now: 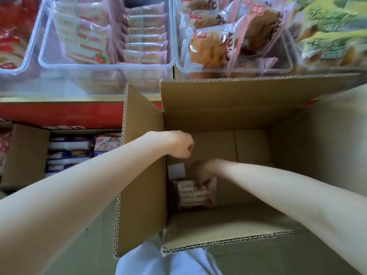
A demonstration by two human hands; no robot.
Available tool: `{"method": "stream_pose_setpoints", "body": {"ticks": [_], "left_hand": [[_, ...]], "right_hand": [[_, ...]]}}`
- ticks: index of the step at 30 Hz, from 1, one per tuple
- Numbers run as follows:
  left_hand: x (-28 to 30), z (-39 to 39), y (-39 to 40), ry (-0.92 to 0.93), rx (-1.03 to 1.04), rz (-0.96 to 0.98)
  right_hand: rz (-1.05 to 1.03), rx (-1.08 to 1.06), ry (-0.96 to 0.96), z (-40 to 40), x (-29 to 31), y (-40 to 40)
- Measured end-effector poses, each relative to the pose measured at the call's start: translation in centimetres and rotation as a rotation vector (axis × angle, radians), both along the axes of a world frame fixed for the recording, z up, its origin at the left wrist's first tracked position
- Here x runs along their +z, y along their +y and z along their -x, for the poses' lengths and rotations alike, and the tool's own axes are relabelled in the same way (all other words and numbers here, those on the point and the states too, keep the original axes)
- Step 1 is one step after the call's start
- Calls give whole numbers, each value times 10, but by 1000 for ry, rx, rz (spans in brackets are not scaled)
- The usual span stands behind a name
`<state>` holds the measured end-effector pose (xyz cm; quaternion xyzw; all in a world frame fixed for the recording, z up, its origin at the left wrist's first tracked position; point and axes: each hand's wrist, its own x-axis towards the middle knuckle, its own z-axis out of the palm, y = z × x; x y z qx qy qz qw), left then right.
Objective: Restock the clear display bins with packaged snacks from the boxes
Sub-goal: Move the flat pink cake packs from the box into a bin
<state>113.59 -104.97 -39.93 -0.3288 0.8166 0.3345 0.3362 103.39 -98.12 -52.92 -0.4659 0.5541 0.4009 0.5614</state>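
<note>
A tall open cardboard box stands right below me. At its bottom lies a small stack of pink-and-white snack packs. My right hand reaches deep into the box and grips the top of that stack. My left hand hangs over the box's left wall, its fingers curled down over the wall's top edge. Above the box, a clear display bin holds rows of the same pink strawberry-cake packs.
A second clear bin at the upper right holds bread packs, with green-yellow bags beside it. A red-pack bin sits far left. Another open box with purple-and-white packs stands at left, below a red shelf front.
</note>
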Motion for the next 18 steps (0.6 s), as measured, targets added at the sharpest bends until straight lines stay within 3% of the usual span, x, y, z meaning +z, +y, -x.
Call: {"method": "stream_pose_setpoints", "body": {"ticks": [2,7,12,18], "left_hand": [[12,2,-1,-17,-22,-15],[65,10,-10,6,93,-193],[135,-7,-40,283,348,-321],[165,-63,-92,635,545,-62]], "right_hand": [[-4,59,-23,14,45,-19],[172,-133,-111,50,197,-59],[388,-283,-180,55,307,-80],[876,-230,-93,5,357,-111]]}}
